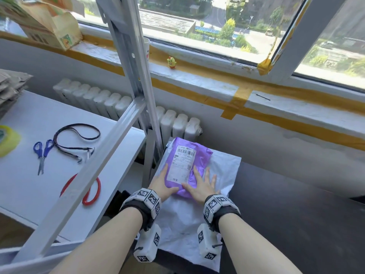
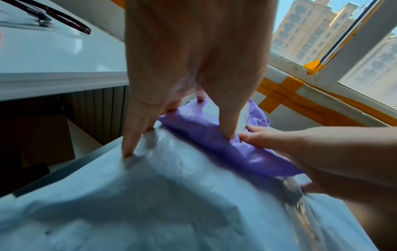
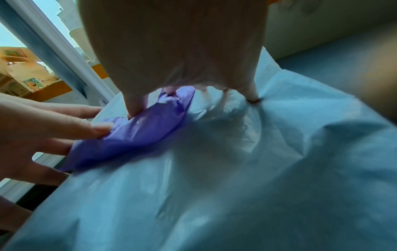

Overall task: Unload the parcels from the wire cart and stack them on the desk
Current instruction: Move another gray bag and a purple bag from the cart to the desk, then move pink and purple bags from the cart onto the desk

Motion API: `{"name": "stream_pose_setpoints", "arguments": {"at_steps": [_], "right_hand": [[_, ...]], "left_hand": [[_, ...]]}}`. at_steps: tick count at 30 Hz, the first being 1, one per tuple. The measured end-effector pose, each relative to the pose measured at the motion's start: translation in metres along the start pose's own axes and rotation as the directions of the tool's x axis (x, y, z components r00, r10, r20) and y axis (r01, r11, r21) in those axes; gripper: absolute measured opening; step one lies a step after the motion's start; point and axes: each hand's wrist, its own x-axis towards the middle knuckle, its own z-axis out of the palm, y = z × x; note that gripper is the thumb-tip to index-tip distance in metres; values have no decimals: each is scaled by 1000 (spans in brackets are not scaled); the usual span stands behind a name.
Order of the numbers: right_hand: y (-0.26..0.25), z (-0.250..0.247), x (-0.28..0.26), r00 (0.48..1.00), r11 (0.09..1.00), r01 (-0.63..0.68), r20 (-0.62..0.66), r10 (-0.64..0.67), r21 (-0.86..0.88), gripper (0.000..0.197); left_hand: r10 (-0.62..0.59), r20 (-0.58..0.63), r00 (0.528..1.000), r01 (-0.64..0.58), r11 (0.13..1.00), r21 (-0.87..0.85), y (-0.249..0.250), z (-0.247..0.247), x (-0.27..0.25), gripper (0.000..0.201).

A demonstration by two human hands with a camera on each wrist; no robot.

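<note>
A purple parcel (image 1: 199,155) with a white shipping label lies on top of a larger white parcel (image 1: 181,224) at the left end of the dark desk (image 1: 286,214). My left hand (image 1: 164,180) lies flat against the purple parcel's left side, thumb on its near edge. My right hand (image 1: 201,184) presses its right side with fingers spread and straight. In the left wrist view my left hand (image 2: 193,68) touches the purple parcel (image 2: 214,147) and the white parcel (image 2: 150,195). The right wrist view shows my right hand (image 3: 171,42) on the purple parcel (image 3: 137,134).
Left of the desk stands a white shelf surface (image 1: 29,194) with blue scissors (image 1: 42,153), red scissors (image 1: 90,192), a black lanyard (image 1: 79,139) and a tape roll (image 1: 7,141). A grey metal frame (image 1: 136,91) rises between them. Behind are a radiator (image 1: 177,123) and a windowsill with a yellow toy (image 1: 171,62).
</note>
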Motion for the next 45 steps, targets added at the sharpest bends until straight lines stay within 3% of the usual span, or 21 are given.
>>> {"name": "stream_pose_setpoints", "arguments": {"at_steps": [6,14,18,21,27,31,37,45], "right_hand": [[-2,-8,18,1000,1000,18,9,-18,-4,81],[-17,-16,21,998,997,63,-23,-65,-46,77],[-17,-19,12,996,995,78,-43,-80,-55,78],[-15,-22,0,992,997,76,-101,-79,-32,74],[-2,-31,-46,971,997,39,-238,-23,66,57],[25,-39,-95,944,991,-33,-321,74,131,53],[94,-43,-188,859,941,-203,-412,304,272,46],[228,-26,-317,678,789,-342,-448,583,510,41]], "left_hand": [[60,-32,998,-61,997,-37,-1,2,13,99],[50,-78,996,-55,996,-74,0,-10,22,93],[37,-86,996,-38,999,-5,3,-17,16,96],[17,-88,996,-6,992,124,11,-25,4,86],[150,-27,988,-131,925,357,44,-36,-32,54],[252,72,965,-258,864,432,77,-18,-60,47],[422,276,864,-504,705,499,140,45,-114,42],[484,580,655,-755,452,475,208,182,-211,42]]}}
